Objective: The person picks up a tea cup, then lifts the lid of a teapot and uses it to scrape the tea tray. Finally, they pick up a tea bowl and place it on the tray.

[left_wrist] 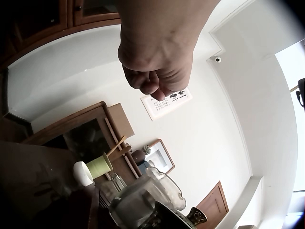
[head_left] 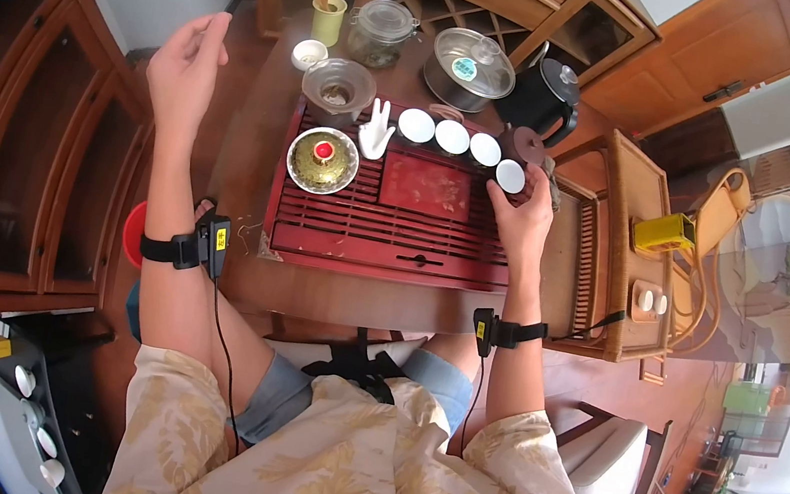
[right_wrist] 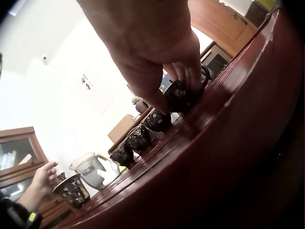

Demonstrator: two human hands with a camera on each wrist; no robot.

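My right hand (head_left: 524, 217) grips the last teacup (head_left: 510, 176) at the right end of a row of small cups. In the right wrist view, thumb and fingers straddle this dark patterned cup (right_wrist: 177, 97), low over the tray. Several like cups (head_left: 451, 138), white inside, stand along the back of the red slatted tea tray (head_left: 345, 240). My left hand (head_left: 186, 66) is raised to the left of the tray, fingers loosely bent, holding nothing. Nearest to it on the tray stands a gaiwan (head_left: 321, 174) with a gold lid and red knob.
A white hand-shaped ornament (head_left: 376, 133) and a glass pitcher (head_left: 339, 88) stand beside the gaiwan. A brown teapot (head_left: 527, 146) sits just behind the gripped cup. At the back are a glass jar (head_left: 381, 35), a lidded pot (head_left: 467, 80), a black kettle (head_left: 541, 94) and a green tool holder (head_left: 327, 23).
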